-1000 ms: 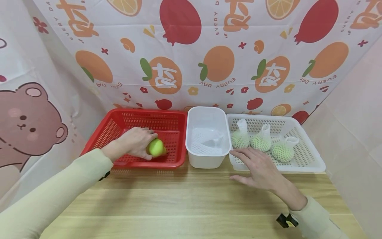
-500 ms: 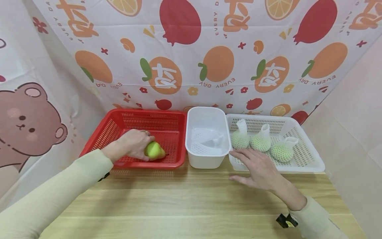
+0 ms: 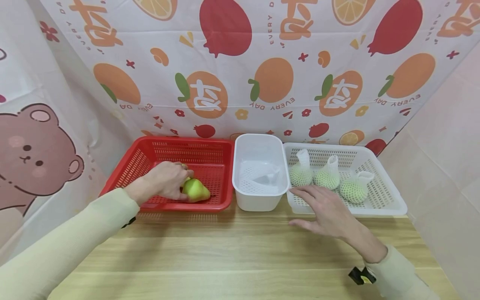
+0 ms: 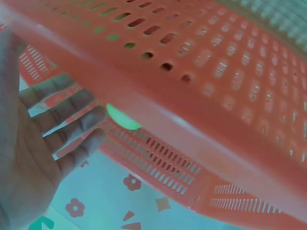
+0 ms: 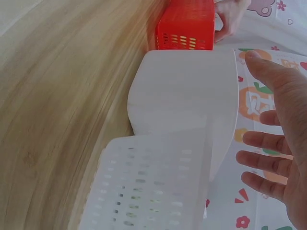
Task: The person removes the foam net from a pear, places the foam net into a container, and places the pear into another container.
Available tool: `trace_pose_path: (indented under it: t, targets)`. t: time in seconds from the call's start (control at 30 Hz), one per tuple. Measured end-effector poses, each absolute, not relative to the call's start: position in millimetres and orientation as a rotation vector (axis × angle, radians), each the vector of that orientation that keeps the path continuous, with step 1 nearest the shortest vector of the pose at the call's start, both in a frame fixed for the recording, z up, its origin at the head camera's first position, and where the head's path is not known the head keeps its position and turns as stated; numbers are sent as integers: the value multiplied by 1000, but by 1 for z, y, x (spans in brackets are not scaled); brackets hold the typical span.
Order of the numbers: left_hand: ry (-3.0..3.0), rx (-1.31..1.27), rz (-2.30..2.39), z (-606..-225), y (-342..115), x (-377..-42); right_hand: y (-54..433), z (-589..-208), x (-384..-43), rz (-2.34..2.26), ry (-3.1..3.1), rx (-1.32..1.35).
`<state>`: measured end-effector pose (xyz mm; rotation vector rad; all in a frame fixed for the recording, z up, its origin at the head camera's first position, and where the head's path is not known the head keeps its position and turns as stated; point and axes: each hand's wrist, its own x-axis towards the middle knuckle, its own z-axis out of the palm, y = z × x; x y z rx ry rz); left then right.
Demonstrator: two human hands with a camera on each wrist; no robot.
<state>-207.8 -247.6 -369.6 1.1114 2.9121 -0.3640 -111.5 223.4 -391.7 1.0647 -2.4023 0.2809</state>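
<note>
A green pear (image 3: 196, 191) lies on its side in the red basket (image 3: 221, 206), its stem toward the right. My left hand (image 3: 166, 181) is at the pear's left end, fingers on the far side and thumb near the front. In the left wrist view the left hand's fingers (image 4: 67, 127) look extended, close to the green pear (image 4: 122, 118); most of the pear is hidden by the basket rim. My right hand (image 3: 330, 212) hovers by the front left corner of the white basket (image 3: 391, 200), fingers spread, holding nothing.
A deep white bin (image 3: 261, 200) stands between the baskets, white foam netting (image 3: 258, 177) inside. In the white basket sit three netted pale-green fruits, including a left fruit (image 3: 301, 173) and a right fruit (image 3: 354, 191). Wooden tabletop (image 3: 232, 250) lies in front; a printed curtain (image 3: 240, 83) hangs behind.
The left hand has lowered the pear and drawn back slightly left, so more of the pear shows. The pear has turned with its stem rightward. The right hand has stayed nearly still.
</note>
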Motion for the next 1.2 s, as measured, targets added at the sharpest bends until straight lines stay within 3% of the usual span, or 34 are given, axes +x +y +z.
trace_pose_path:
  t: [0.57, 1.2]
  targets:
    - [3027, 1006, -200, -347, -245, -188, 244, -377, -115, 264, -2530, 975]
    - [3230, 886, -18, -368, -232, -139, 260, -363, -138, 174, -2836, 791]
